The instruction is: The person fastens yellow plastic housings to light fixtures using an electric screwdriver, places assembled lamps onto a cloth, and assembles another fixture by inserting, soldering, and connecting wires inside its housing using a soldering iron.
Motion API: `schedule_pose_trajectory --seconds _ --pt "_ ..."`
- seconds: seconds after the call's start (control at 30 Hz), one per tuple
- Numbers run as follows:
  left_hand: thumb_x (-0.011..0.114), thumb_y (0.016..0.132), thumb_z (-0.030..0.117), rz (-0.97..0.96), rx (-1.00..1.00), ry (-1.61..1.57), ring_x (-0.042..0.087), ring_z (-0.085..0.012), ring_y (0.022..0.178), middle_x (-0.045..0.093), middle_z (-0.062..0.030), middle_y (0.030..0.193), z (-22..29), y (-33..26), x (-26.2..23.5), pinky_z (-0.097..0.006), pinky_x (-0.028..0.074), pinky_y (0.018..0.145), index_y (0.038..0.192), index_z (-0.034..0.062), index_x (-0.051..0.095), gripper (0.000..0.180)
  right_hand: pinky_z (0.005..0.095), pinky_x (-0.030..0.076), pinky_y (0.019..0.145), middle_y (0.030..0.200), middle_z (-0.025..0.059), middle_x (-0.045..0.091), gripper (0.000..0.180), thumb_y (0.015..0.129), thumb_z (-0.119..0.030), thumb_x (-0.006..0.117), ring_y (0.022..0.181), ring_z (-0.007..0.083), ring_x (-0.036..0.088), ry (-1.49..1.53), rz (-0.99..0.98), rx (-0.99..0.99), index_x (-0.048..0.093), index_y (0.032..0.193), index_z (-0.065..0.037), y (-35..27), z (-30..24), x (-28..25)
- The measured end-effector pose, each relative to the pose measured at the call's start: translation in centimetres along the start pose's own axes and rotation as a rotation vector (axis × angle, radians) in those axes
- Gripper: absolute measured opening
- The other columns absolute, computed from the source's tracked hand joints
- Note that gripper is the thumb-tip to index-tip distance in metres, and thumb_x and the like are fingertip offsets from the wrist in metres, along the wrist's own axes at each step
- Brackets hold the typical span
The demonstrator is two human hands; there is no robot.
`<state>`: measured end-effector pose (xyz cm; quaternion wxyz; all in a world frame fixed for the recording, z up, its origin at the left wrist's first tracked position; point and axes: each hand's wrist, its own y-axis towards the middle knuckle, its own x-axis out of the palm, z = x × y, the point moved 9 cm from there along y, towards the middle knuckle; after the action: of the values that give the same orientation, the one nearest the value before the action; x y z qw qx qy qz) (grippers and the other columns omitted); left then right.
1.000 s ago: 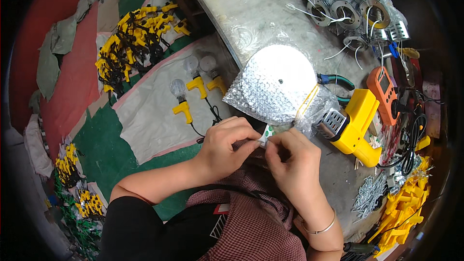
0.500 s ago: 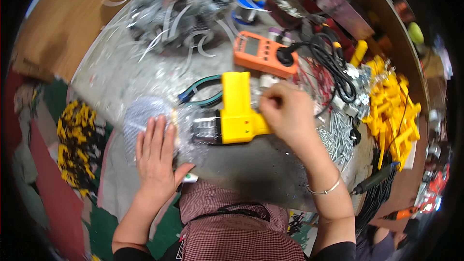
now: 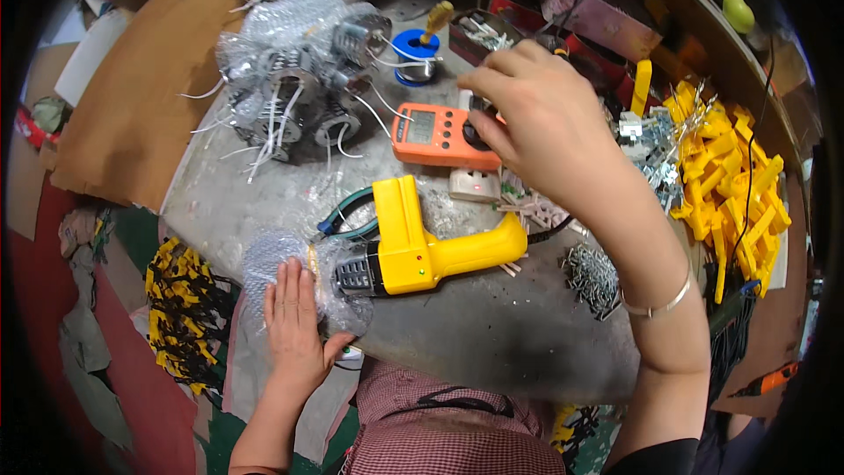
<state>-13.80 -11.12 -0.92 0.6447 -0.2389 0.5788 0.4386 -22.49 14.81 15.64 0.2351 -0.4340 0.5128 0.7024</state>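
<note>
My left hand (image 3: 295, 321) lies flat, fingers stretched out, on a bubble-wrapped round end (image 3: 264, 266) of a yellow handheld power tool (image 3: 406, 268). The tool rests on its side, its dark slotted neck toward that hand and its yellow handle to the right. Small red and green lights show on its body. My right hand (image 3: 536, 114) reaches over the orange meter (image 3: 422, 135) with a small display. Thumb and fingers close around the black plug (image 3: 480, 129) at the meter's right end; the palm side is partly hidden. Green-handled pliers (image 3: 352, 211) lie behind the tool.
Several bubble-wrapped metal parts with white wires (image 3: 290, 88) sit at the back left. A blue solder spool (image 3: 415, 57) stands beside them. Yellow plastic handles (image 3: 734, 193) and screws (image 3: 591, 280) are piled on the right. A white socket (image 3: 475, 185) adjoins the meter. Yellow-black parts (image 3: 180, 308) lie lower left.
My right hand has moved from beside the tool's handle up to the plug on the meter. My left hand stays flat on the bubble wrap. The view has shifted.
</note>
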Motion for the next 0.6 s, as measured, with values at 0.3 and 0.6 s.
schedule_pose_trajectory --seconds 0.3,0.6 --pt "0.081 0.064 0.015 0.236 0.126 -0.141 0.039 -0.0443 0.134 0.043 -0.0252 0.143 5.5 4.2 -5.7 -0.053 0.032 0.110 0.133 -0.0007 0.049 0.078 0.0428 0.054 0.072 0.081 0.0154 0.071 0.021 0.076 -0.028 0.070 0.080 0.0321 0.070 -0.233 -0.746 0.048 0.074 0.079 -0.007 1.4 3.4 9.2" --pt "0.055 0.085 0.016 0.100 0.287 -0.171 0.063 -0.0256 0.089 0.064 -0.0107 0.095 17.2 12.7 1.2 -0.040 0.048 0.081 0.127 0.0008 0.053 0.045 0.0273 0.048 0.080 0.106 0.0064 0.068 0.036 0.090 -0.019 0.059 0.095 0.0114 0.059 0.566 -0.357 0.348 0.063 0.123 -0.004 4.7 2.5 -4.7"
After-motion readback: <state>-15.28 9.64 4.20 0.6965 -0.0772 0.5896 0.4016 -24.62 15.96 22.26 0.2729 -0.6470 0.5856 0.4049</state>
